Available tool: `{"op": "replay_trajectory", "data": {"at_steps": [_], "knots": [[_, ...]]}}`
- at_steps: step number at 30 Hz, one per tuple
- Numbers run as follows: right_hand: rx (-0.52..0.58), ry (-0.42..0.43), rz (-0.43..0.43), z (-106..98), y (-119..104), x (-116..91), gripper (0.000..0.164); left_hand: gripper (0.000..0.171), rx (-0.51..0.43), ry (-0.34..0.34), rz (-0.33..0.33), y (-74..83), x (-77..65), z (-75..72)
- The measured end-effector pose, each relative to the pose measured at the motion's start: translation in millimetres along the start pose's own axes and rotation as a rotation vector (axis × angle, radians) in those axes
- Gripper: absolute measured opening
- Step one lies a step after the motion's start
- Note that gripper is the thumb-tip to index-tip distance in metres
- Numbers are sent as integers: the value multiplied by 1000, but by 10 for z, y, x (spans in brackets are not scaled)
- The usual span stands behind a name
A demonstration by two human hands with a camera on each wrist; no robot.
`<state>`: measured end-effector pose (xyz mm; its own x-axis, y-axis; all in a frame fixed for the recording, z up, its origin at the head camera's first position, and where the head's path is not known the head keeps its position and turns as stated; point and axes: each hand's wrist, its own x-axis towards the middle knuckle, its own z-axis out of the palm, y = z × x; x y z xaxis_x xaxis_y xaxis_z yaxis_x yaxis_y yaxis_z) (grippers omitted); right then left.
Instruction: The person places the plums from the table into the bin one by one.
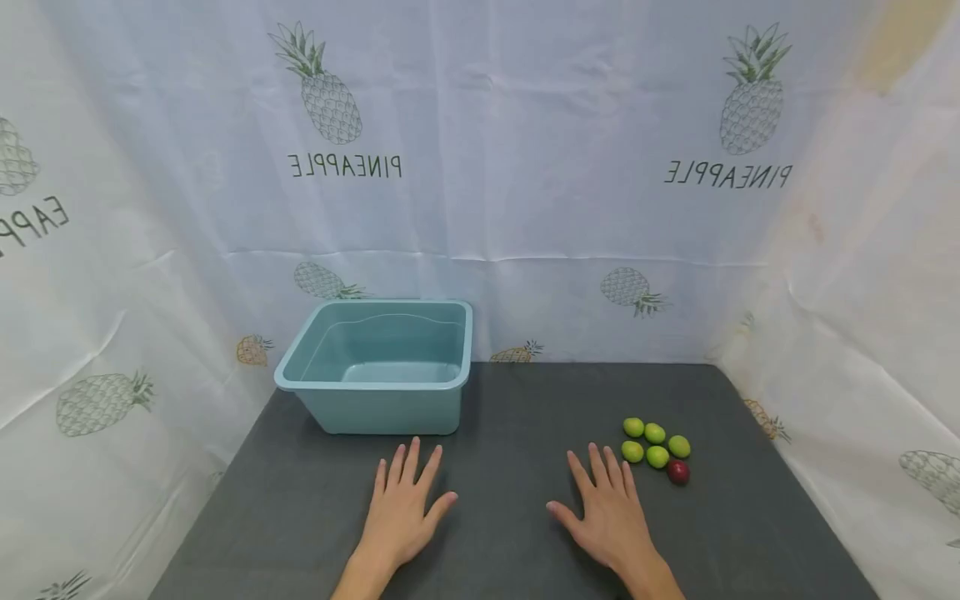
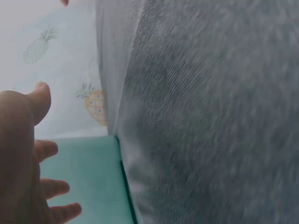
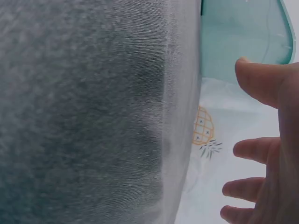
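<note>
My left hand has its fingers spread over the dark table, just in front of a teal plastic basin. Nothing is in it. My right hand, likewise spread and holding nothing, is to the left of and nearer than a cluster of small fruits. Several are green fruits; one is a dark red fruit at the cluster's near right. In the left wrist view the fingers show before the basin wall. The right wrist view shows the thumb apart from the fingers. The basin's visible inside holds nothing.
A dark grey cloth covers the table. White curtains with pineapple prints rise behind it and along both sides. The basin stands at the table's far left, close to the back curtain.
</note>
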<state>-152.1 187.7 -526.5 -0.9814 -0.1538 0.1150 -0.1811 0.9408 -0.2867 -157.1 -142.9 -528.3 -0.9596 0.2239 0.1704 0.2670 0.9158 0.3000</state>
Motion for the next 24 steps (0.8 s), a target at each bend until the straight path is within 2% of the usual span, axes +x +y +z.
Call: {"op": "replay_trajectory", "data": {"at_steps": [6, 12, 18, 24], "knots": [[14, 37, -36, -50, -46, 61, 79, 65, -39, 56, 20, -54, -1, -42], [34, 55, -53, -87, -162, 141, 80, 57, -81, 176, 37, -142, -38, -83], [85, 73, -54, -122, -288, 195, 78, 48, -133, 287, 51, -249, -39, -201], [126, 127, -72, -134, -373, 294, 75, 41, -193, 382, 66, -367, -18, -351]]}}
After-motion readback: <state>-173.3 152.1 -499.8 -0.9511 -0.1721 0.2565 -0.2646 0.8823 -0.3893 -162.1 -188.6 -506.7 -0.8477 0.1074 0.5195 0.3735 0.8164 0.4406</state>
